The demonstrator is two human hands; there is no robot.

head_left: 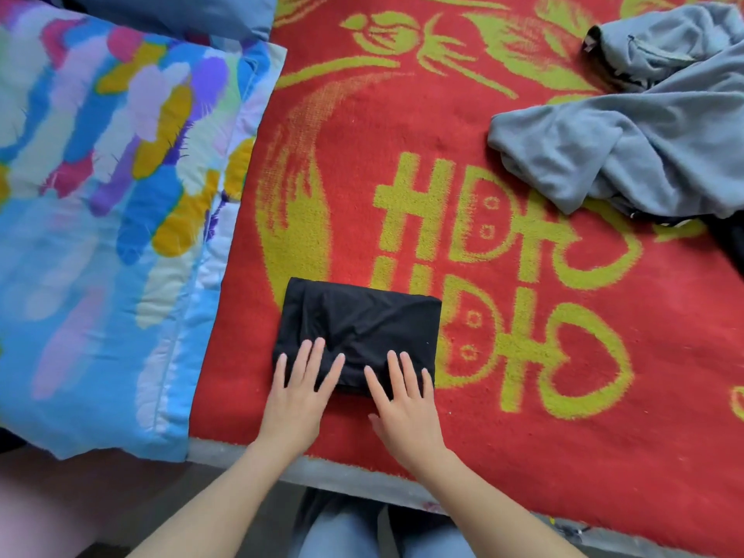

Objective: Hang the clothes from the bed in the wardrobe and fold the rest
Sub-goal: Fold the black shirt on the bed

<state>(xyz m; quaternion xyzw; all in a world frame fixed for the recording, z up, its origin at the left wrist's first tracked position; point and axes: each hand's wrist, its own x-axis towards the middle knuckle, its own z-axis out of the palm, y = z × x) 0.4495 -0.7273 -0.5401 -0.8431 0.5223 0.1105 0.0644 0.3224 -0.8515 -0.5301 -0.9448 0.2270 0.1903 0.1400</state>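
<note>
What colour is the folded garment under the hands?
Black, plain, no visible pattern. The folded garment shows best in the head view.

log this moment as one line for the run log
step: pressing folded black garment | left hand: flat on it | right hand: flat on it | pending: grey garment crumpled on red blanket

- The folded black garment (358,328) is thin, matt cloth, softly creased.
- The red blanket (523,356) is a fuzzy, rough pile.
- The grey garment (644,147) looks like soft fleece.
- The multicoloured quilt (100,195) is smooth, stitched cotton-like cloth.
</note>
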